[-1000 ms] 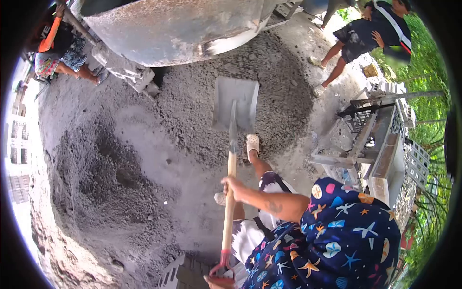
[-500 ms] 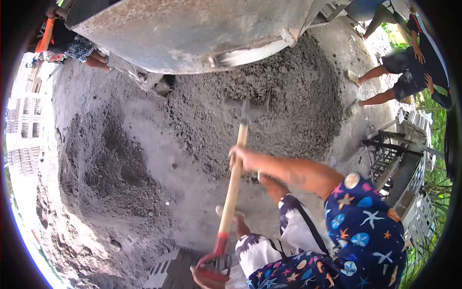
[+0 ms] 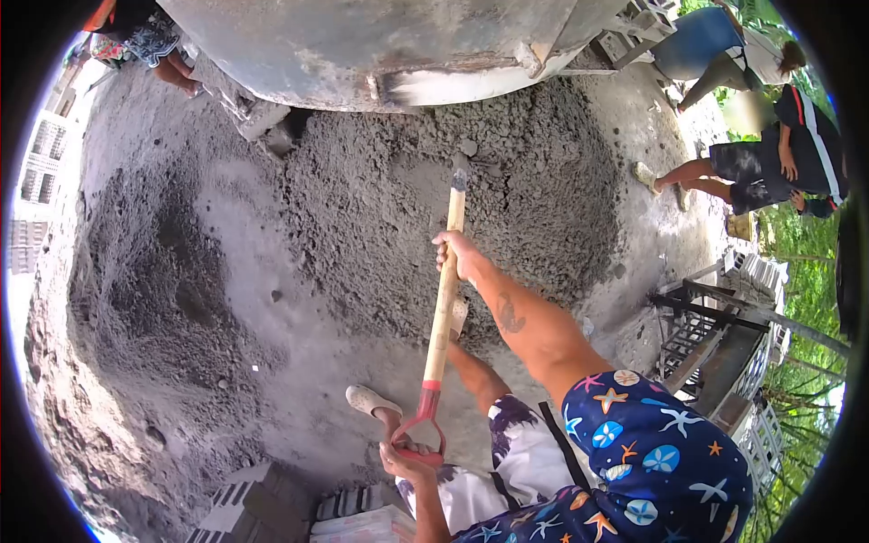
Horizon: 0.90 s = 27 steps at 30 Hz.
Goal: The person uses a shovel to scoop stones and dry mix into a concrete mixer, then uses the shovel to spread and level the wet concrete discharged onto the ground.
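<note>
A shovel (image 3: 444, 303) with a wooden shaft and red D-shaped handle runs from the lower middle up to a heap of wet grey concrete mix (image 3: 362, 199). My left hand (image 3: 409, 462) is closed on the D-handle at the bottom. Higher up, my right hand (image 3: 459, 252) wraps around the wooden shaft. The metal socket meets the heap, and the blade is mostly covered by mix or hard to make out. Just beyond it is the rim of a large metal drum or hopper (image 3: 362, 54).
Darker gravelly material (image 3: 172, 281) lies on the left. Concrete blocks (image 3: 258, 507) stand near my feet at the bottom. A metal frame (image 3: 715, 335) is on the right. One person (image 3: 769, 163) stands beyond the heap's right side, another (image 3: 724, 68) behind, and a third (image 3: 163, 50) at upper left.
Grey mix showed on the shovel blade before; now the blade is mostly hidden at the heap. My right hand and the shaft have shifted up in view, and my left hand shows more clearly.
</note>
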Available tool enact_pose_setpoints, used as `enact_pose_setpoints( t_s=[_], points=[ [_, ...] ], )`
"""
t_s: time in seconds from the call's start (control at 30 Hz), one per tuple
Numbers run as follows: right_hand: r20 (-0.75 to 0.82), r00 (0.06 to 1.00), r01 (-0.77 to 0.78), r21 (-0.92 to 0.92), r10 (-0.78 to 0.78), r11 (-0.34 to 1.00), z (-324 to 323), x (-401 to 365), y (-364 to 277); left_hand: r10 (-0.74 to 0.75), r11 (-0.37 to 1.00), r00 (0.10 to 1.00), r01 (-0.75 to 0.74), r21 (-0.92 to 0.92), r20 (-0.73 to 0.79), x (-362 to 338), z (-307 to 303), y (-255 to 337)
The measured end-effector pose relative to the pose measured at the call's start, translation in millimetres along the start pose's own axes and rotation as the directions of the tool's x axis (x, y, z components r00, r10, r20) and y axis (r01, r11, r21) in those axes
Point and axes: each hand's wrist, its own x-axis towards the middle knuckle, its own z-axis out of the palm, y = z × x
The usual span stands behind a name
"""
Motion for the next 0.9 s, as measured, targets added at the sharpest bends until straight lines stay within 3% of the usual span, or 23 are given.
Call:
enact_pose_setpoints(
  t_s=[0.13, 0.17, 0.2, 0.3, 0.37, 0.5, 0.63, 0.73, 0.8, 0.83, 0.87, 0.9],
  points=[
    [-0.054, 0.991, -0.117, 0.079, 0.122, 0.990, 3, -42, 67, 0.129, 0.986, 0.989, -0.120, 0.119, -0.073, 36, -113, -31],
    [-0.056, 0.987, -0.146, 0.102, 0.152, 0.984, -3, -52, 89, 0.113, 0.982, 0.993, -0.108, 0.154, -0.024, 16, -111, -6],
    [-0.048, 0.984, -0.164, 0.120, 0.171, 0.979, -5, -59, 101, 0.457, 0.782, 0.887, -0.364, 0.506, -0.069, 33, -145, -28],
    [-0.079, 0.965, -0.236, 0.153, 0.250, 0.960, -19, -91, 138, 0.456, 0.724, 0.888, -0.329, 0.606, -0.063, 0, -145, 5],
    [-0.148, 0.947, -0.252, 0.201, 0.284, 0.946, -28, -112, 153, 0.304, 0.803, 0.944, -0.180, 0.568, -0.132, -7, -175, 13],
    [-0.169, 0.939, -0.250, 0.264, 0.300, 0.932, -31, -178, 140, 0.230, 0.797, 0.962, -0.100, 0.596, -0.146, -4, -193, 25],
    [-0.219, 0.932, -0.225, 0.271, 0.288, 0.936, -69, -190, 156, 0.155, 0.814, 0.967, -0.009, 0.581, -0.203, 2, -210, 23],
    [-0.255, 0.945, -0.112, 0.337, 0.205, 0.935, -87, -205, 140, 0.087, 0.807, 0.994, -0.033, 0.590, -0.063, 43, -211, 22],
    [-0.392, 0.900, -0.038, 0.369, 0.192, 0.929, -93, -214, 120, -0.327, 0.757, 0.944, 0.285, 0.588, -0.036, 56, -184, 29],
    [-0.391, 0.903, -0.027, 0.368, 0.181, 0.929, -95, -216, 107, -0.415, 0.725, 0.909, 0.351, 0.593, -0.031, 65, -165, 30],
    [-0.426, 0.893, 0.036, 0.392, 0.146, 0.919, -99, -215, 93, -0.414, 0.733, 0.910, 0.346, 0.586, -0.021, 80, -146, 28],
    [-0.461, 0.879, 0.095, 0.419, 0.122, 0.903, -99, -213, 83, -0.574, 0.553, 0.818, 0.361, 0.751, 0.030, 104, -135, 27]
  ],
)
